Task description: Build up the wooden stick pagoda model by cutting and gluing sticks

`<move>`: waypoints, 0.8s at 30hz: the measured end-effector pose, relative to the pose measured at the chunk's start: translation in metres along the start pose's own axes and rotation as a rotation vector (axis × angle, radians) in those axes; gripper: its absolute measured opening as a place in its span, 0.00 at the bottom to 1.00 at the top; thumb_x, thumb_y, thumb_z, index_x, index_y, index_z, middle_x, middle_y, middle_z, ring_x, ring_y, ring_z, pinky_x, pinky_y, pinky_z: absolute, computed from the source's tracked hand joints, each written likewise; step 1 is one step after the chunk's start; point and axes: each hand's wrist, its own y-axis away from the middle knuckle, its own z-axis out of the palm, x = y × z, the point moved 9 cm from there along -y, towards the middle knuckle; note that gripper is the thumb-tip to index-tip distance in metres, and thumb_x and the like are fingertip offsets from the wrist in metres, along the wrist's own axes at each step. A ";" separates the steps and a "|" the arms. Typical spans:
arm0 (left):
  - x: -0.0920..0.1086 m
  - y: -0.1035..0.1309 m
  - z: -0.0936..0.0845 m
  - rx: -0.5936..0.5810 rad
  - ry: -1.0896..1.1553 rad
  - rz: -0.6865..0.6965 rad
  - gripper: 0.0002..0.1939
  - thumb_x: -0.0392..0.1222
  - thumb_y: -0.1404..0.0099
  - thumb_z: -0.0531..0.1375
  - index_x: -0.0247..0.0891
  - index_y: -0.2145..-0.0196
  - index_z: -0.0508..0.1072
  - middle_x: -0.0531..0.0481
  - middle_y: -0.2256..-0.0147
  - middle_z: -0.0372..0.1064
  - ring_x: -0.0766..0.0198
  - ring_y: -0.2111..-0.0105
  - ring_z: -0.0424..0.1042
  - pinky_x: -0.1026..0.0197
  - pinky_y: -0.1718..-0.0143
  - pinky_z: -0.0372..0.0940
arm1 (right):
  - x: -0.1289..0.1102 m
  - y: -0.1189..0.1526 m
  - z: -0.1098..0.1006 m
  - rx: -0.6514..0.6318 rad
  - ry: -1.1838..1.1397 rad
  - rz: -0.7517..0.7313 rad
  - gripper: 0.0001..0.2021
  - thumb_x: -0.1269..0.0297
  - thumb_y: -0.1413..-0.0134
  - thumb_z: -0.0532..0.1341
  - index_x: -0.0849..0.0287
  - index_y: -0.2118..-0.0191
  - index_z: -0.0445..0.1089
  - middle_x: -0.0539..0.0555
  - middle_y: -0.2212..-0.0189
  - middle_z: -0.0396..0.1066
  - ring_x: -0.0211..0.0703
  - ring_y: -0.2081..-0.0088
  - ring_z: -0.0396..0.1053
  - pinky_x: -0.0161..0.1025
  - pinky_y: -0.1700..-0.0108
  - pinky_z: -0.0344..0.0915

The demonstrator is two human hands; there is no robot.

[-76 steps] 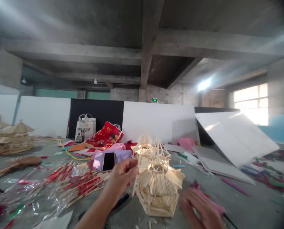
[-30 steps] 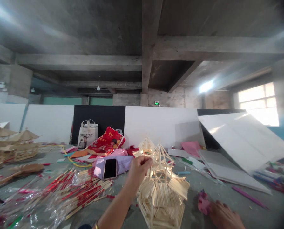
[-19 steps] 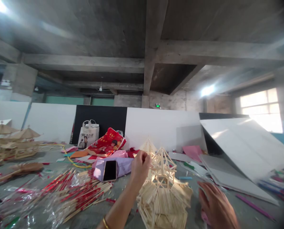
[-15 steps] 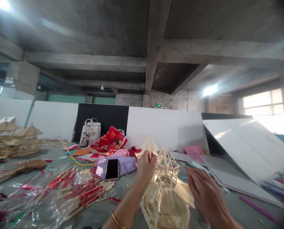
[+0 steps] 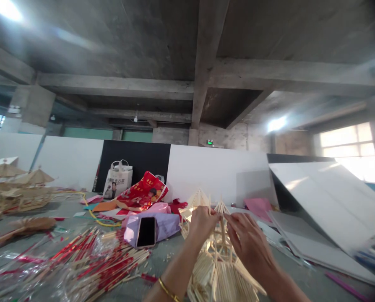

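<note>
A pavilion model made of thin wooden sticks [image 5: 228, 281] stands in front of me, with an open, pointed roof frame of slanting sticks at its top. Behind my left hand shows a second pointed stick roof [image 5: 198, 197]. My left hand [image 5: 204, 224] is closed in a pinch at the left of the roof frame; a thin wooden stick [image 5: 209, 202] rises by its fingertips. From the right, my right hand [image 5: 252, 239] has its fingertips pressed together on the roof frame, just below the peak. Both hands' fingertips nearly meet, hiding part of the frame.
Red-tipped sticks [image 5: 112, 264] and clear plastic wrap lie on the left. A phone [image 5: 146, 232] rests on purple cloth, before a red bag [image 5: 146, 191] and a white tote [image 5: 118, 180]. Finished pavilion models [image 5: 20, 188] stand far left. White boards [image 5: 329, 201] lean at right.
My left hand has moved right and a little down, to the roof peak. My right hand has come in from the right, and its fingers now touch the roof frame.
</note>
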 end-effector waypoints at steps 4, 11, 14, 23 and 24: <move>-0.007 -0.006 0.005 -0.051 0.073 -0.039 0.16 0.51 0.51 0.59 0.33 0.81 0.74 0.57 0.86 0.54 0.70 0.80 0.58 0.67 0.80 0.47 | -0.002 -0.001 0.003 -0.028 0.006 -0.003 0.12 0.71 0.45 0.51 0.57 0.55 0.65 0.54 0.64 0.64 0.45 0.61 0.60 0.45 0.59 0.59; -0.014 -0.008 0.006 -0.070 0.127 -0.130 0.17 0.52 0.54 0.62 0.33 0.78 0.76 0.54 0.84 0.62 0.67 0.78 0.62 0.68 0.78 0.52 | -0.005 -0.002 0.003 -0.023 -0.003 0.004 0.09 0.71 0.44 0.50 0.59 0.60 0.65 0.54 0.64 0.64 0.45 0.62 0.58 0.44 0.59 0.58; -0.016 -0.009 0.008 -0.080 0.139 -0.151 0.17 0.53 0.55 0.62 0.33 0.77 0.76 0.53 0.83 0.64 0.66 0.77 0.63 0.68 0.78 0.53 | -0.004 -0.001 0.004 -0.036 0.019 0.014 0.09 0.71 0.45 0.51 0.59 0.61 0.66 0.55 0.64 0.64 0.46 0.61 0.59 0.44 0.59 0.58; -0.021 -0.010 0.012 -0.091 0.181 -0.182 0.18 0.53 0.55 0.62 0.34 0.75 0.77 0.50 0.80 0.68 0.64 0.74 0.66 0.67 0.75 0.56 | -0.008 -0.001 -0.001 -0.031 0.054 0.005 0.11 0.71 0.45 0.51 0.58 0.58 0.66 0.55 0.63 0.65 0.45 0.61 0.60 0.43 0.59 0.59; -0.020 -0.009 0.011 -0.088 0.186 -0.188 0.17 0.53 0.55 0.62 0.34 0.75 0.77 0.50 0.80 0.68 0.64 0.74 0.66 0.67 0.75 0.56 | -0.008 -0.001 -0.002 -0.028 0.057 0.004 0.11 0.71 0.45 0.51 0.58 0.57 0.66 0.55 0.63 0.65 0.45 0.61 0.60 0.43 0.60 0.59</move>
